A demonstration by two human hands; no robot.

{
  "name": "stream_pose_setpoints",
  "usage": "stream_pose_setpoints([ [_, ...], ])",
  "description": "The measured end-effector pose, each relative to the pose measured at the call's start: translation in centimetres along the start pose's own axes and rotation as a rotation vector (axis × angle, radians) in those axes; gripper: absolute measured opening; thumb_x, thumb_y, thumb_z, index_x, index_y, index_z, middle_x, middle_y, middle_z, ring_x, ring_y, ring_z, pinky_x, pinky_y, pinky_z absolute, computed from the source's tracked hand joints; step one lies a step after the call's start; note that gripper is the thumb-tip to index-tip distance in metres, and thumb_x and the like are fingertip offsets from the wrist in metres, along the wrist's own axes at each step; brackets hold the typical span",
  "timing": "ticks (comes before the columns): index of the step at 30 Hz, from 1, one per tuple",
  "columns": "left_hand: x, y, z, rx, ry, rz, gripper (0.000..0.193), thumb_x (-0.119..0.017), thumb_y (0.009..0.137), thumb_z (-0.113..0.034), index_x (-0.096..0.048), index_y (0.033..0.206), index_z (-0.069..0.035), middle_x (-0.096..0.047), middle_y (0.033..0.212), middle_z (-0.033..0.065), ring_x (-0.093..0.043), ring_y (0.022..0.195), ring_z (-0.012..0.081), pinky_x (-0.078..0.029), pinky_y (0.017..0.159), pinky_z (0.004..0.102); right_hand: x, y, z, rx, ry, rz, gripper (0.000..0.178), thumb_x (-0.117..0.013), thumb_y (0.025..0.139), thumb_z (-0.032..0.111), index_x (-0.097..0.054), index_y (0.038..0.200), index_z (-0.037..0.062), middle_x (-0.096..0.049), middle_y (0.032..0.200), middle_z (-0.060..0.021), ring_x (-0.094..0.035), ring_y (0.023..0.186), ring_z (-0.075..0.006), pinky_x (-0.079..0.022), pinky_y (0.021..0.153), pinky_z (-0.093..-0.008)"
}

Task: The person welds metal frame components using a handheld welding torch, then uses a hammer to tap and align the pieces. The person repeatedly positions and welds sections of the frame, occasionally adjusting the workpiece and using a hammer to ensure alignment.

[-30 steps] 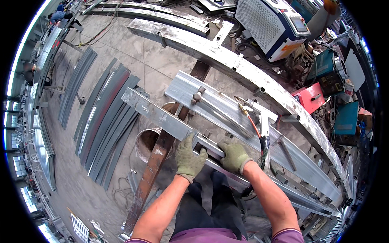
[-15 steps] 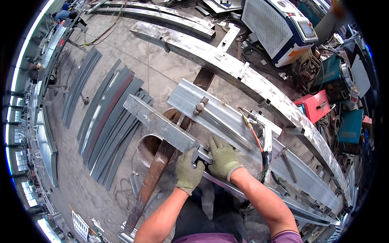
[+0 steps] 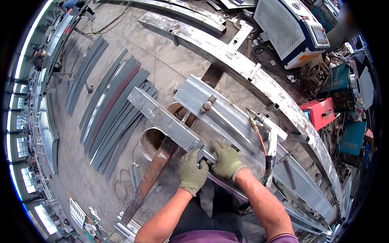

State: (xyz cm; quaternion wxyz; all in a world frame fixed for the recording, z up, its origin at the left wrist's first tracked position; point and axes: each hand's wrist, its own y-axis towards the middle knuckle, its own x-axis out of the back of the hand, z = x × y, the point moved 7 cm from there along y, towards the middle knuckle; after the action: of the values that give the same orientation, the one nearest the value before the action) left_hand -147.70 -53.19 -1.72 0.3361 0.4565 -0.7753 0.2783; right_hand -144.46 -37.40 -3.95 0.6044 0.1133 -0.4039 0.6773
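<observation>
Both my hands wear green work gloves. My left hand (image 3: 193, 171) grips a short metal channel piece (image 3: 199, 149) lying across the near part of a grey rectangular steel beam (image 3: 164, 118). My right hand (image 3: 227, 160) curls over the right end of the same piece, thumb close to the left hand. Under the beam runs a rusty brown steel bar (image 3: 150, 177), beside an open round pipe (image 3: 150, 142). To the right, a hammer (image 3: 207, 106) rests on a wide galvanized channel (image 3: 190, 94). A white torch-like tool (image 3: 272, 135) with an orange hose lies farther right.
A long curved steel beam (image 3: 227, 54) arcs across the far side to the right. Stacked grey metal strips (image 3: 111, 109) lie on the floor at left. A white-and-blue machine (image 3: 283, 32) and a red box (image 3: 320, 112) stand at right. A person (image 3: 72, 5) bends at far left.
My right hand's fingers have drawn in from spread to curled around the piece. The left hand keeps its grip. The whole view has shifted slightly.
</observation>
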Motion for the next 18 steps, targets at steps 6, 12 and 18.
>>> stream_pose_setpoints([
  [6,-0.4,-0.1,0.6,-0.046,-0.051,-0.031,0.049,-0.069,0.089,-0.014,-0.065,0.135,-0.001,-0.068,0.129,0.0225,-0.061,0.122,0.0432,-0.048,0.108,0.0540,0.0,0.0,-0.2,0.026,-0.009,-0.007,0.070,-0.080,0.081,0.032,-0.057,0.141,0.0019,-0.068,0.132,-0.0258,-0.067,0.121,-0.0462,-0.052,0.106,-0.0532],
  [12,0.1,-0.2,0.9,-0.072,-0.078,-0.072,0.042,-0.074,0.090,-0.012,-0.068,0.131,0.000,-0.071,0.119,0.0218,-0.066,0.113,0.0418,-0.052,0.101,0.0516,0.6,0.1,0.3,0.003,-0.009,0.022,0.068,-0.082,0.082,0.033,-0.059,0.138,0.0018,-0.067,0.132,-0.0258,-0.066,0.122,-0.0463,-0.052,0.105,-0.0535],
  [18,0.5,-0.5,0.8,-0.009,-0.154,-0.119,0.043,-0.079,0.091,-0.017,-0.069,0.130,-0.001,-0.072,0.121,0.0214,-0.068,0.112,0.0408,-0.053,0.100,0.0505,0.9,0.2,0.5,0.004,0.017,0.041,0.080,-0.081,0.086,0.040,-0.055,0.149,-0.0003,-0.064,0.141,-0.0276,-0.063,0.130,-0.0468,-0.051,0.111,-0.0512],
])
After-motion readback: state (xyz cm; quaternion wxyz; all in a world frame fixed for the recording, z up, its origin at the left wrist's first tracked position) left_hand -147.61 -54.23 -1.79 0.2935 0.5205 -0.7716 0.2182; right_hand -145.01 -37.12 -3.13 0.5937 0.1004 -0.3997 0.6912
